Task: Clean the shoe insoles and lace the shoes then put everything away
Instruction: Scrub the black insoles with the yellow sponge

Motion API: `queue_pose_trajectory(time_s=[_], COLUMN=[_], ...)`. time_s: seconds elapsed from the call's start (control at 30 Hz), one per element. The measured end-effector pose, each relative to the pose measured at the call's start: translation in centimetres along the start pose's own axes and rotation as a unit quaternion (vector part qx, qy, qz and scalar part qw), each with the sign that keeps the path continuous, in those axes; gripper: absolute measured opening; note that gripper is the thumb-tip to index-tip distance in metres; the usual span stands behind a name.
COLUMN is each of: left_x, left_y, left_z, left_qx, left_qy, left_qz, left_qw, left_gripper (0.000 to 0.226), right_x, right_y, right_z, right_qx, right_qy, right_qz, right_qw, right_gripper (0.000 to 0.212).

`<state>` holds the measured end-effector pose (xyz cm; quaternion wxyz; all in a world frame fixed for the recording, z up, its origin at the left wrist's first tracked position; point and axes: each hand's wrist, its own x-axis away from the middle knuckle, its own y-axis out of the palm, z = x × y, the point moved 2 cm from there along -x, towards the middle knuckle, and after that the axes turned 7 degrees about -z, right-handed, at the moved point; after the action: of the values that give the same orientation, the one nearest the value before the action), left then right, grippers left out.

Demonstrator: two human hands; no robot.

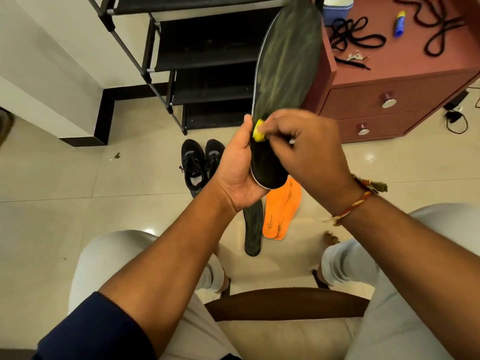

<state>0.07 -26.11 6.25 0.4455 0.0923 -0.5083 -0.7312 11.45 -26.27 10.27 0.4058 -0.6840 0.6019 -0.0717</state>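
Glossy cream floor tiles (78,178) reflect overhead light. A black shoe rack (207,55) stands beside a maroon drawer cabinet (376,105). White wall (52,48) at left.

Bare tile floor (65,178) lies open leftward; shoe rack (207,55) and cabinet (376,100) block ahead.

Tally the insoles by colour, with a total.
Dark insoles: 2, one held in the left hand at, one on the floor.
Orange insoles: 2, overlapping on the floor.
Total: 4
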Motion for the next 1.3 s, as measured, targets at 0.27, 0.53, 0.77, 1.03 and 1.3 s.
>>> queue_pose_trajectory(time_s=[0.27, 0.53, 0.77, 1.03, 1.3], left_x=[0.3, -0.6, -0.8, -0.9, -0.9], left_y=[-1.4, -0.9, -2.0, -1.5, -1.6], left_z=[1.4, -1.3, -0.2, -1.3, -2.4], left_qx=[0.002, -0.045, -0.001, 0.009, -0.073], left_qy=[0.039, -0.017, -0.019, -0.013, -0.054], left_qz=[0.008, -0.007, 0.032, 0.017, 0.026], left_qw=[0.999, 0.999, 0.999, 1.000, 0.996], left_gripper=[0.075, 0.068, 0.075, 0.063, 0.067], right_x=[1.0, -0.8, 0.9, 0.2, -0.7], right_y=[1.9, -2.0, 1.8, 0.8, -0.9], right_z=[-0.5, 3.8, 0.8, 1.8, 3.8], right_qx=[-0.015, 0.087, -0.020, 0.041, 0.012], right_qy=[-0.045, 0.021, 0.008, -0.018, 0.060], right_qz=[-0.057, 0.050, -0.023, 0.010, 0.075], right_qw=[0.997, 0.995, 0.999, 0.999, 0.995], right_gripper=[0.013, 0.015, 0.019, 0.013, 0.013])
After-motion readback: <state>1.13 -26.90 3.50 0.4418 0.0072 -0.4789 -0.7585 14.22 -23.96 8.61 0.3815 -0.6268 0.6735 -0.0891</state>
